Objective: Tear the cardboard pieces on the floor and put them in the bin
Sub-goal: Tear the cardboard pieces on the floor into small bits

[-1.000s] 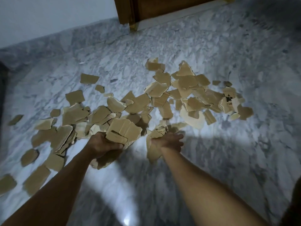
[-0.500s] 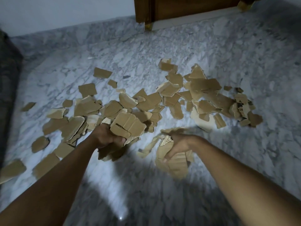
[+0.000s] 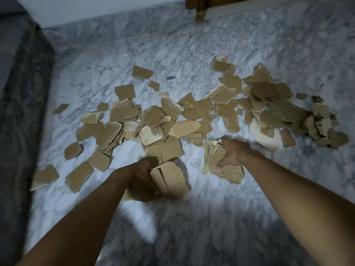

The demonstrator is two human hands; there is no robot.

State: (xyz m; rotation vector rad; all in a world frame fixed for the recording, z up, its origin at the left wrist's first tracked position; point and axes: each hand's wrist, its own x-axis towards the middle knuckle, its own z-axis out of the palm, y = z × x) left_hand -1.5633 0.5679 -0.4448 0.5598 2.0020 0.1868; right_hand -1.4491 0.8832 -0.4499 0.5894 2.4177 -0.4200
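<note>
Nearest us, two bare forearms reach out over the marble floor (image 3: 211, 223).

We find the left hand (image 3: 142, 179) curled tight round a stack (image 3: 170, 181) of cardboard, gripping its left edge. The top sheet of that stack shows a crack running down its face. The hand is blurred, and we cannot tell whether the stack is clear of the floor.

Slightly farther out, the right hand (image 3: 233, 153) is closed over a bundle (image 3: 228, 170) of several torn sheets, with the fingers curled round the upper edges and the sheets hanging below the palm. One sheet bears black printed lines. Bundle and stack are apart, the bundle to the right.

Beyond both hands, the loose pieces (image 3: 194, 112) lie on the floor in a wide band from left to right. Many overlap, most thickly in the middle and on the right. A few single pieces lie apart at the left, near a dark grey object (image 3: 21, 96) that we cannot identify.

At the far edge we note a pale wall (image 3: 96, 8) and the foot of a wooden door frame (image 3: 199, 7).
</note>
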